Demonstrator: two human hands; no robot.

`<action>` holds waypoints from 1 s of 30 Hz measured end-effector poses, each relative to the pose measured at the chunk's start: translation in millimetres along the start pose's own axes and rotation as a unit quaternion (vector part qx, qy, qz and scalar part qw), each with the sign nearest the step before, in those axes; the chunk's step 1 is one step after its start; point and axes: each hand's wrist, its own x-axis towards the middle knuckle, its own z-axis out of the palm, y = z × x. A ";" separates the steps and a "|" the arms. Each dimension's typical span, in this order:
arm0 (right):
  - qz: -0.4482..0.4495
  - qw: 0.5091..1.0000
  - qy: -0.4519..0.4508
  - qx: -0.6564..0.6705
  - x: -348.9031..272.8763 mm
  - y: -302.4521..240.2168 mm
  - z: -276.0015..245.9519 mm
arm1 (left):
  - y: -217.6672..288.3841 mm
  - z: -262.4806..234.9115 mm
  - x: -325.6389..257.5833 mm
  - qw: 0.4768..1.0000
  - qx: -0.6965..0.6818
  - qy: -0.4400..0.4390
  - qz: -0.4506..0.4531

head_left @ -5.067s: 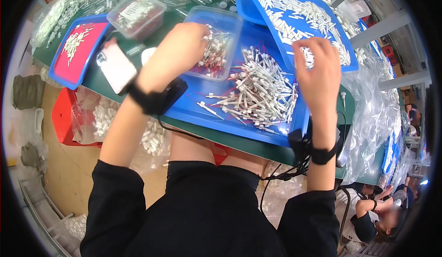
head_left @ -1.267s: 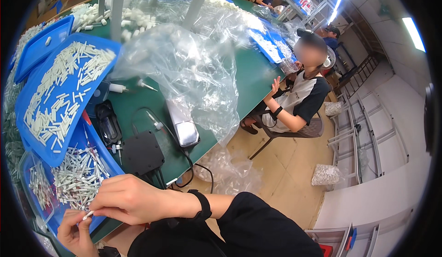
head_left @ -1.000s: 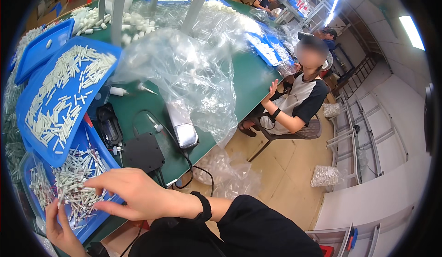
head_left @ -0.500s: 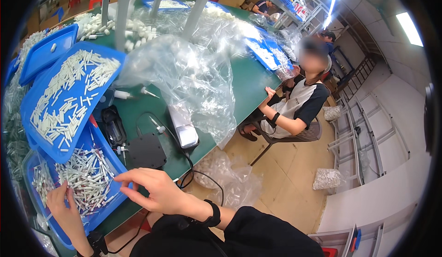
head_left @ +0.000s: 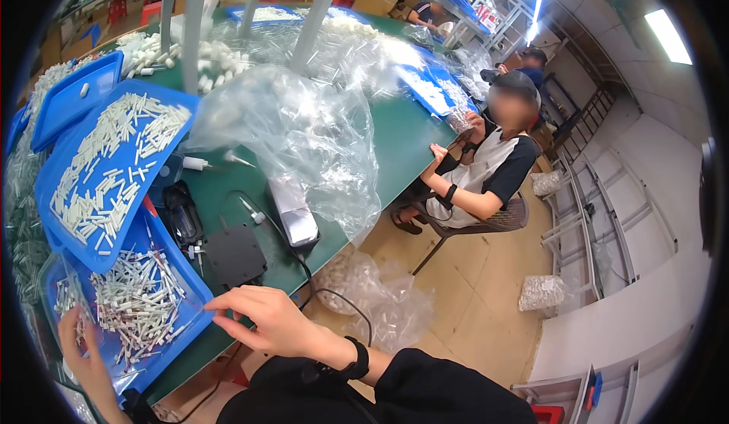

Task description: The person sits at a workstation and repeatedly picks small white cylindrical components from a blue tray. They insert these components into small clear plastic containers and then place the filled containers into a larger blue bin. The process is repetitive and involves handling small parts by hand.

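My right hand [head_left: 262, 321] hovers at the near edge of the blue tray [head_left: 163, 352], fingers spread and holding nothing, their tips just over the tray's rim. My left hand [head_left: 80, 348] sits at the tray's left end among the small white-and-red parts [head_left: 137, 302]; I cannot tell whether its fingers grip anything. A second tray [head_left: 114, 169] of white tubes lies just beyond, tilted against the first. On the green table [head_left: 395, 131] I see a black box [head_left: 235, 255], a grey device [head_left: 292, 215] and a crumpled clear bag [head_left: 292, 131]. A seated person [head_left: 486, 173] works at the table's far side.
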 end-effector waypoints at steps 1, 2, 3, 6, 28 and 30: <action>0.003 1.000 -0.002 0.000 -0.6 0.6 -1.1 | -23.9 -6.6 5.1 0.999 0.027 0.017 0.012; 0.001 1.000 -0.001 0.000 -0.9 2.0 -0.6 | -52.1 -13.0 9.1 0.998 0.055 0.035 0.022; 0.001 1.000 0.001 -0.002 -1.5 2.8 -0.1 | -74.7 -18.3 12.3 0.995 0.082 0.051 0.033; -0.003 1.000 -0.001 -0.003 0.6 5.3 -1.2 | -112.5 -21.8 13.3 0.987 0.162 0.006 -0.010; 0.145 0.929 -0.123 -0.318 138.4 76.5 47.9 | -117.5 -14.8 16.0 0.995 0.088 0.027 -0.039; 0.150 0.925 -0.142 -0.319 138.1 77.0 48.7 | -104.1 -13.5 15.9 0.993 0.089 0.025 -0.070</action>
